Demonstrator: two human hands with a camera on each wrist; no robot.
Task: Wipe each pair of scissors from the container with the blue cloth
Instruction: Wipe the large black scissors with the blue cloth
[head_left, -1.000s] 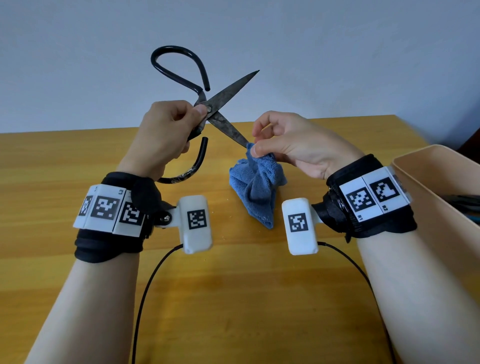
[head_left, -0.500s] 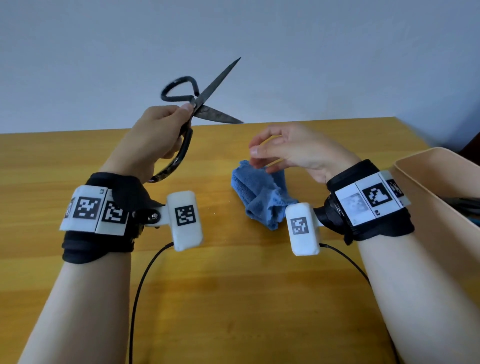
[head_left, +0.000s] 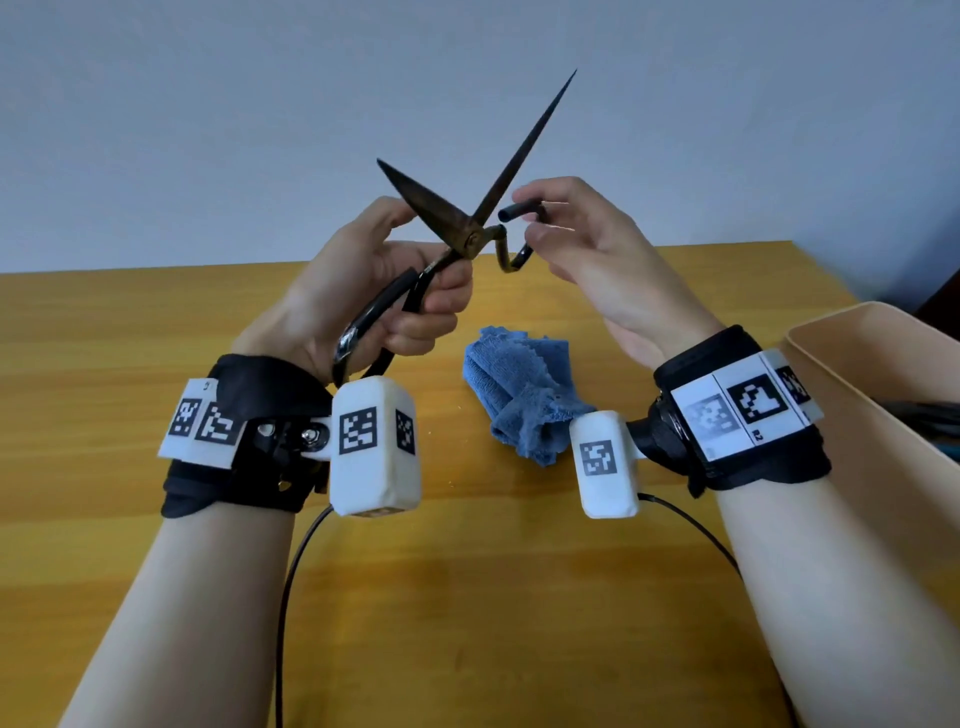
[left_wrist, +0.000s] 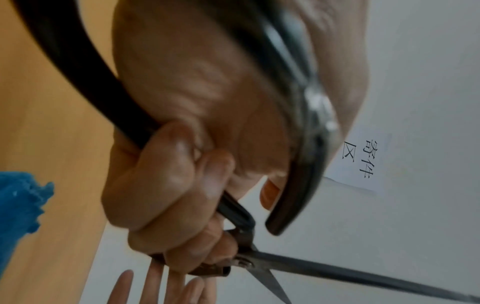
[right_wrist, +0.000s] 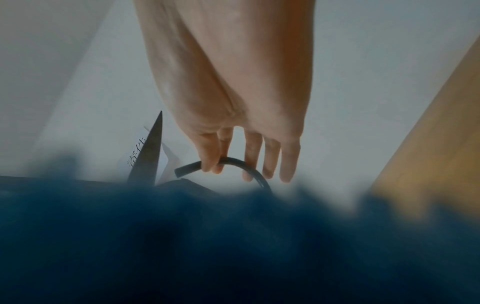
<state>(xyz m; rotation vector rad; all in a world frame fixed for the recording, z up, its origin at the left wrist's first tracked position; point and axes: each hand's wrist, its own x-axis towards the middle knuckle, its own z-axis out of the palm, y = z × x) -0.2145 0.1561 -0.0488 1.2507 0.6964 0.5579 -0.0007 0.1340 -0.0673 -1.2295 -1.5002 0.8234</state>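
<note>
Scissors (head_left: 470, 236) held open, blades up, between both hands.

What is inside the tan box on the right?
Only a few dark shapes and a bit of blue peek over the box's rim, at the picture's edge. Its wall and the right arm cover the rest, so I cannot tell what they are.

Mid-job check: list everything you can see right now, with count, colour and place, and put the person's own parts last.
scissors: one, dark metal with black handles, blades open, held up between both hands
cloth: one, blue, crumpled on the table below the hands
container: one, beige, right edge of the table; contents mostly hidden
table: one, yellow wood
paper sign: one, white with black characters, on the wall
left hand: grips one handle
right hand: fingers pinch the other handle
</note>
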